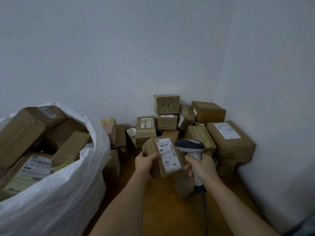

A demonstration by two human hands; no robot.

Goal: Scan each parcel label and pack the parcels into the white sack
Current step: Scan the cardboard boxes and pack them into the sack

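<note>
While the white sack (56, 193) sits far left, already w/ boxes in it, left hand (144, 163) has fingers clamped on the parcel (163, 157), label (167, 153) up; right hand (202, 166) grips the scanner (190, 147) just beside it. Aim at the barcode, keep the label flat & steady.

We see brown cardboard parcels (187, 123) w/ white labels printed in black barcodes, piled at the far right corner of the orange-brown wood floor (163, 210). One box (111, 131) is pale pink. The sack (68, 193) is plain white; the scanner (190, 147) has a dark grey head & light grey handle. Walls (119, 48) are pale blue-grey.
</note>
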